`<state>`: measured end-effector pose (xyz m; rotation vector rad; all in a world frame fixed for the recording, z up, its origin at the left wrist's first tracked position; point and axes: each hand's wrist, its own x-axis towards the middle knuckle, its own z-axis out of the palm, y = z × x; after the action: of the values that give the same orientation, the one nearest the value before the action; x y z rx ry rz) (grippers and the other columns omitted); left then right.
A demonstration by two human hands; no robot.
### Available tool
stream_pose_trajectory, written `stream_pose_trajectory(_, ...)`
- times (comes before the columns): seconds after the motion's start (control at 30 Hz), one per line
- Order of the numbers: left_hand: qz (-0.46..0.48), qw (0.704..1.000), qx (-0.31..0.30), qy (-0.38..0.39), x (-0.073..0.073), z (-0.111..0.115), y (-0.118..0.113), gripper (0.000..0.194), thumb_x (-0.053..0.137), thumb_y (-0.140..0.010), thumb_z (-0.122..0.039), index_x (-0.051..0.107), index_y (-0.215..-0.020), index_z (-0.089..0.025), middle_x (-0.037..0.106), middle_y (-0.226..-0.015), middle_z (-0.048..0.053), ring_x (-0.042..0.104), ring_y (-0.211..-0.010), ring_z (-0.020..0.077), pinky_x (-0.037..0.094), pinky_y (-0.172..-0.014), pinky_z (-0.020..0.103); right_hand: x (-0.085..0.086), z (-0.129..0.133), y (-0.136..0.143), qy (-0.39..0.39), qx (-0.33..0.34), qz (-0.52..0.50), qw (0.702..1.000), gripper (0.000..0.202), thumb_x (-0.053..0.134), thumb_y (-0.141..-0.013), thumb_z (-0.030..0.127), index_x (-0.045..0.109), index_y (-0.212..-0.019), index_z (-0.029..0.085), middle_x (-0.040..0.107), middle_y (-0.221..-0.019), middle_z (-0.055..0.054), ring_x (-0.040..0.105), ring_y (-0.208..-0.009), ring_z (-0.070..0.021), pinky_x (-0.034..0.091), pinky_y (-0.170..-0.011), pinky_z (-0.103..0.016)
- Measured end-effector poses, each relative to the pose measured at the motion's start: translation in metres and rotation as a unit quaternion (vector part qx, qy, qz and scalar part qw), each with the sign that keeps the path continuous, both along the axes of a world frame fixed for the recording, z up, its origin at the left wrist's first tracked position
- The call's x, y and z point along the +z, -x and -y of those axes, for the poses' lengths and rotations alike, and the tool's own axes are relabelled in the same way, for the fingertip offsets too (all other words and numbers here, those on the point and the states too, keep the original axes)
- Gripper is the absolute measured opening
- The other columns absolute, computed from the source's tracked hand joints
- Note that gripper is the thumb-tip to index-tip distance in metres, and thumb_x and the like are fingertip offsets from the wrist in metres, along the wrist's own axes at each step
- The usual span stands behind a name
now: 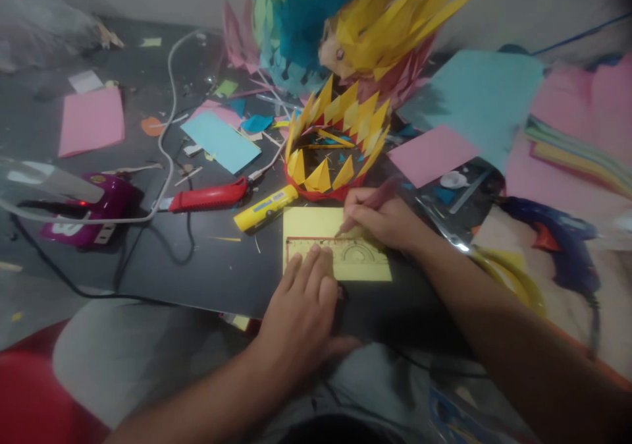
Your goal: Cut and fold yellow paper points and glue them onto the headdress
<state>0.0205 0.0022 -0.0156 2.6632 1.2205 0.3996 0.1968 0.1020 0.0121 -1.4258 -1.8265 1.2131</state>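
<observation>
A sheet of yellow paper (316, 221) lies on the dark table with a clear ruler (358, 254) on top, a protractor arc inside it. My left hand (303, 299) rests on the ruler, fingers stretched out and pressing it against the paper. In my right hand (378, 217) is a reddish pen or pencil (378, 197), gripped between closed fingers. Its tip touches the paper at the ruler's upper edge. Dark red lines (306, 238) run along the ruler's top and left side. Just behind the paper stands a paper ring (320, 194) with a red band and yellow points.
A red box cutter (207, 197) and a yellow tube (266, 208) lie left of the paper. Further left are a purple power adapter (89, 210) and cables. To the right lie scissors (459, 241) and a blue glue gun (557, 240). Colourful spiky paper shapes (340, 22) stand behind.
</observation>
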Motion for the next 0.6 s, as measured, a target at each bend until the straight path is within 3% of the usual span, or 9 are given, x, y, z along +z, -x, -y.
stream_pose_trajectory(0.13, 0.001, 1.000, -0.002, -0.003, 0.000, -0.001, 0.000, 0.072, 0.054, -0.062, -0.074, 0.052, -0.096, -0.010, 0.050, -0.128, 0.022, 0.039, -0.126, 0.0320, 0.035, -0.102, 0.045, 0.010, 0.008, -0.005, -0.042, -0.021, 0.004, 0.999, 0.016, 0.046, -0.081, 0.026, 0.052, -0.068, 0.019, 0.065, -0.068, -0.001, 0.062, -0.065, -0.0138, 0.046, -0.055, -0.023)
stream_pose_trajectory(0.23, 0.000, 1.000, -0.008, 0.007, 0.002, 0.000, 0.000, 0.071, 0.058, -0.060, -0.072, 0.052, -0.093, -0.010, 0.048, -0.129, 0.024, 0.039, -0.125, 0.0333, 0.036, -0.101, 0.046, 0.013, 0.025, -0.016, -0.095, 0.026, 0.069, 0.993, 0.020, 0.046, -0.085, 0.033, 0.059, -0.094, 0.020, 0.067, -0.089, -0.003, 0.064, -0.079, -0.0161, 0.050, -0.066, -0.026)
stream_pose_trajectory(0.3, 0.011, 1.000, -0.006, 0.026, 0.006, 0.000, 0.001, 0.071, 0.057, -0.059, -0.074, 0.052, -0.092, -0.011, 0.048, -0.128, 0.024, 0.040, -0.125, 0.0339, 0.037, -0.100, 0.047, 0.008, 0.039, -0.028, -0.128, 0.069, 0.129, 0.981, 0.024, 0.049, -0.085, 0.031, 0.058, -0.105, 0.021, 0.066, -0.101, -0.005, 0.063, -0.087, -0.0174, 0.051, -0.073, -0.029)
stream_pose_trajectory(0.4, 0.042, 0.997, -0.001, 0.071, 0.019, -0.008, 0.004, 0.071, 0.055, -0.060, -0.074, 0.051, -0.092, -0.011, 0.053, -0.122, 0.023, 0.046, -0.118, 0.0344, 0.041, -0.095, 0.048, -0.006, 0.057, -0.044, -0.194, 0.105, 0.214, 0.952, 0.028, 0.060, -0.079, 0.033, 0.058, -0.105, 0.021, 0.065, -0.103, -0.007, 0.059, -0.095, -0.0207, 0.049, -0.082, -0.035)
stream_pose_trajectory(0.53, 0.074, 0.988, 0.000, 0.137, 0.034, -0.039, 0.011, 0.046, 0.047, -0.080, -0.059, 0.049, -0.090, -0.014, 0.062, -0.096, 0.013, 0.060, -0.091, 0.0263, 0.051, -0.076, 0.040, -0.009, 0.064, -0.048, -0.195, 0.105, 0.226, 0.949, 0.023, 0.058, -0.081, 0.028, 0.055, -0.104, 0.023, 0.062, -0.097, -0.007, 0.058, -0.090, -0.0188, 0.048, -0.076, -0.031)
stream_pose_trajectory(0.6, 0.076, 0.991, -0.011, 0.112, 0.035, -0.056, 0.016, 0.029, 0.041, -0.088, -0.041, 0.048, -0.095, -0.014, 0.061, -0.098, 0.013, 0.058, -0.098, 0.0255, 0.048, -0.083, 0.040, -0.001, 0.061, -0.043, -0.152, 0.107, 0.231, 0.955, 0.020, 0.057, -0.081, 0.027, 0.052, -0.100, 0.022, 0.059, -0.091, -0.006, 0.058, -0.083, -0.0173, 0.048, -0.071, -0.029)
